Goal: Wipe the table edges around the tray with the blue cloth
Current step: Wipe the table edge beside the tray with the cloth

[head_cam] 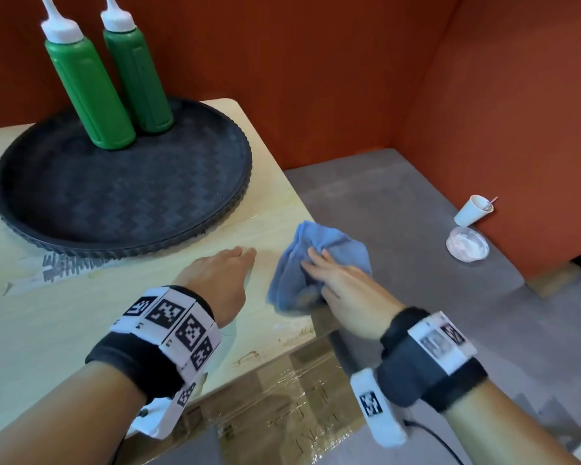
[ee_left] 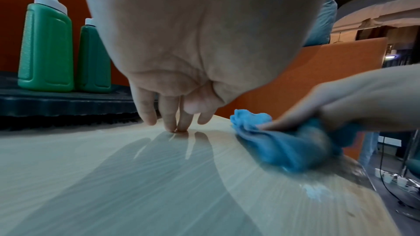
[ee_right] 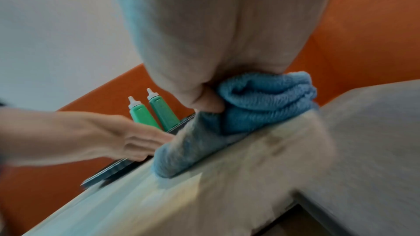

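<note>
A round black tray (head_cam: 114,196) lies on the pale wooden table (head_cam: 81,330) and carries two green squeeze bottles (head_cam: 88,88). The bunched blue cloth (head_cam: 336,250) sits on the table's right edge, near its front corner. My right hand (head_cam: 319,263) lies on top of it, fingers stretched over the bunch and thumb tucked into a fold (ee_right: 209,103). My left hand (head_cam: 235,260) is just left of the cloth, fingers straight with the fingertips (ee_left: 172,126) touching the tabletop in front of the tray. The cloth (ee_left: 284,150) looks motion-blurred in the left wrist view.
Right of the table is a lower grey surface (head_cam: 416,213) with a white paper cup (head_cam: 472,211) and a white dish (head_cam: 467,245). Orange walls (head_cam: 316,78) close in the back and right. Film-wrapped cardboard (head_cam: 282,397) lies below the table's front edge. A scuffed grey patch (head_cam: 64,266) marks the tabletop.
</note>
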The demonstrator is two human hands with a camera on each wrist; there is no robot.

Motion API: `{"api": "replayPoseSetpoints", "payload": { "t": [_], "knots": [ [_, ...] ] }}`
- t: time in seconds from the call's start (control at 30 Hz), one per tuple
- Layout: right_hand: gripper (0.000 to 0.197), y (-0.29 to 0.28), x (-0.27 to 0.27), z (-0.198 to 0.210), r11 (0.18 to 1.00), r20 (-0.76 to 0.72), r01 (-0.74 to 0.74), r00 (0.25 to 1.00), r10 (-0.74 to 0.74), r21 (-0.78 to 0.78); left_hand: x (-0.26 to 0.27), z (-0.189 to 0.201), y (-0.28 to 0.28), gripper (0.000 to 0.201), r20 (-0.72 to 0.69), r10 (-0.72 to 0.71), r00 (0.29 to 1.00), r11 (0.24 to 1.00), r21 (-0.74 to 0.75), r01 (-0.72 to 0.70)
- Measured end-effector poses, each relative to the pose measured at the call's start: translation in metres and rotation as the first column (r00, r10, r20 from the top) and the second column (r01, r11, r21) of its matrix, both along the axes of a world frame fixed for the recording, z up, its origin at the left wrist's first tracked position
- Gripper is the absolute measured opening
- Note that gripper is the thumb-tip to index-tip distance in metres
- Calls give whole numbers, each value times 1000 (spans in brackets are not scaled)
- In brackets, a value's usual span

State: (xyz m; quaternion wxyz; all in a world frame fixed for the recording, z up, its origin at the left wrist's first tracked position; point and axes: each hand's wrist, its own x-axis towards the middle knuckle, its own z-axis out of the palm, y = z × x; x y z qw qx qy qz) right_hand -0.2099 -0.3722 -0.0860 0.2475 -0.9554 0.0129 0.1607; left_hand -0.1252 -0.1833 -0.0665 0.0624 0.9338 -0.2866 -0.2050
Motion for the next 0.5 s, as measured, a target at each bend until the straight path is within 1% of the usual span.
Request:
{"api": "replayPoseSetpoints", "payload": {
  "t": [0.1,0.17,0.27,0.33,0.4,0.47,0.5],
  "knots": [
    [56,4,-30,-2,998,7,-9,1000,8,59,7,1,-1,56,22,-17,1000,1000,5,17],
    [53,3,-29,-3,998,-30,24,999,-23,54,14,-1,0,57,31,-29,999,1000,-1,29],
    [58,-1,8,4,998,-119,61,991,-61,-2,24,-8,2,64,23,-37,999,999,-24,37],
    [56,-3,43,7,996,-141,91,986,-91,-10,29,-15,2,66,-1,-33,999,999,-37,33],
    [54,-1,74,5,996,-142,87,986,-89,-20,31,-21,1,67,-22,-48,999,998,-40,47],
    [58,5,84,-1,998,-134,62,989,-66,-29,33,-24,1,68,-38,-70,997,996,-49,68],
    [60,7,80,-4,998,-135,52,989,-54,-20,34,-25,2,70,-54,-67,996,996,-57,64]
  ]
}}
